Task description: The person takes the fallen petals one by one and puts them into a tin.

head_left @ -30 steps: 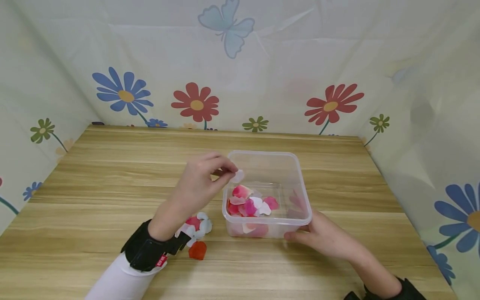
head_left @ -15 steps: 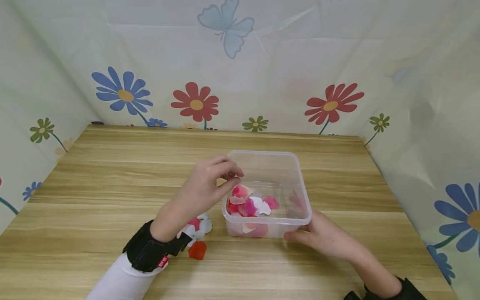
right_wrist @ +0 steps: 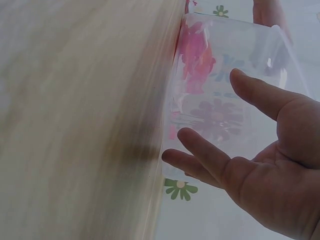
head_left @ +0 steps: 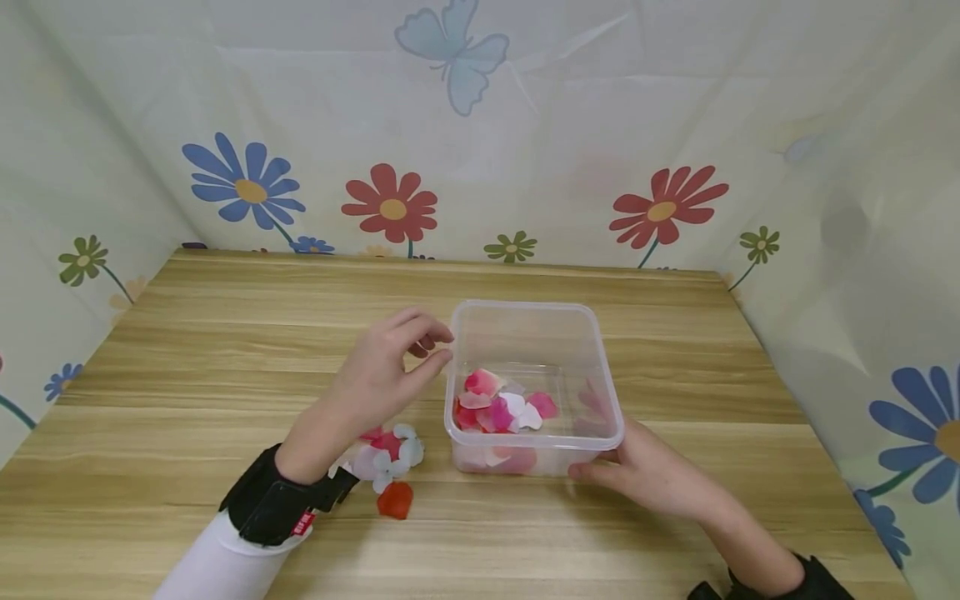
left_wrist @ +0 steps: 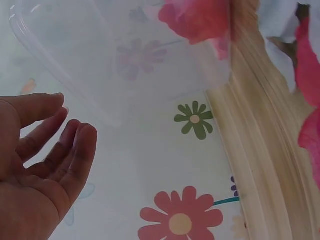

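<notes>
A clear plastic box (head_left: 536,306) stands on the wooden table (head_left: 247,333) and holds several pink, red and white petals (head_left: 501,404). My left hand (head_left: 433,347) hovers just left of the box's rim, fingers loosely curled and empty; the left wrist view shows its relaxed fingers (left_wrist: 65,150) below the box (left_wrist: 125,65). More petals (head_left: 392,452) and one red petal (head_left: 395,500) lie on the table under that wrist. My right hand (head_left: 604,468) rests against the box's near right corner, its straight fingers (right_wrist: 210,155) on the clear wall (right_wrist: 220,95).
Flower-print cloth walls (head_left: 525,150) close in the table at the back and on both sides. Bare wood stretches to the left and behind the box.
My left hand let go of a white petal over the box and drew back to the left of the rim. The right hand and the box stayed put.
</notes>
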### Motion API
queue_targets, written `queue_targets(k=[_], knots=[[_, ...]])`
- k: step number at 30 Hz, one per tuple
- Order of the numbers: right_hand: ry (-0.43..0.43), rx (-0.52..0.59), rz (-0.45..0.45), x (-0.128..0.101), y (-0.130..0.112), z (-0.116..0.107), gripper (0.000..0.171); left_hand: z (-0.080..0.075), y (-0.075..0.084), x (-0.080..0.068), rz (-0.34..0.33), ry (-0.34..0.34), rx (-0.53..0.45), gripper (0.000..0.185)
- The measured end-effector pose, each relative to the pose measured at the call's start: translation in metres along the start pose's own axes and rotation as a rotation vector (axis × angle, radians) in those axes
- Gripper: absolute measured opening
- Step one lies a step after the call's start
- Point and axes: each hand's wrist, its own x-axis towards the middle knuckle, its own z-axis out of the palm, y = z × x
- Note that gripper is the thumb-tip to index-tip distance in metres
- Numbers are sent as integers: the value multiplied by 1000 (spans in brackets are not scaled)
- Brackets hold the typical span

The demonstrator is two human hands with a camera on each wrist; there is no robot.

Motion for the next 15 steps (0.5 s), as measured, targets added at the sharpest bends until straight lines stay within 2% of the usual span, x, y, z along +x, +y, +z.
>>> queue_targets(k=[4, 8, 12, 15], knots=[[2, -3, 2, 0, 0, -1, 94, -3, -12, -6, -49, -12, 27, 19], [-4, -4, 9, 0, 0, 0, 94, -4, -22, -12, -105, -71, 72, 18], [-8, -2, 6, -1, 0, 0, 92, -4, -31, -17, -109, -178, 125, 18], [-9, 2, 6, -1, 0, 0, 92, -4, -36, -20, -101, -312, 137, 18]])
